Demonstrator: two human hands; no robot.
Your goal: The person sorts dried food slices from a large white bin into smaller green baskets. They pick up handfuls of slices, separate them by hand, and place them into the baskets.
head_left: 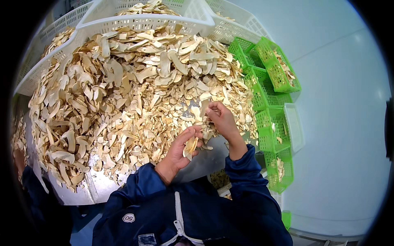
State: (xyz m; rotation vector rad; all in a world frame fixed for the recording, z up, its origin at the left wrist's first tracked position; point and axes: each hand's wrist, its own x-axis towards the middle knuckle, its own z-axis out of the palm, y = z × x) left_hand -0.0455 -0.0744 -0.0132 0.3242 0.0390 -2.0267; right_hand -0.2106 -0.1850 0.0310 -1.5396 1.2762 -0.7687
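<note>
A wide heap of dried mushroom slices (pixel 144 101), cream to tan, lies on a metal table (pixel 98 187) before me. My left hand (pixel 181 147) is curled around a few mushroom slices (pixel 190 147), palm partly up, over the near edge of the heap. Just above it and to the right, my right hand (pixel 221 118) pinches one flat slice (pixel 204 107) between thumb and fingers. Larger slices are piled at the left and back; smaller pieces lie around my hands.
White perforated plastic crates (pixel 147 23) holding slices line the table's far side. Green plastic baskets (pixel 274 129), some with a few slices, run along the right edge beside a white lid (pixel 294 127). At the far left, a person's sleeve (pixel 34 187) and hand show.
</note>
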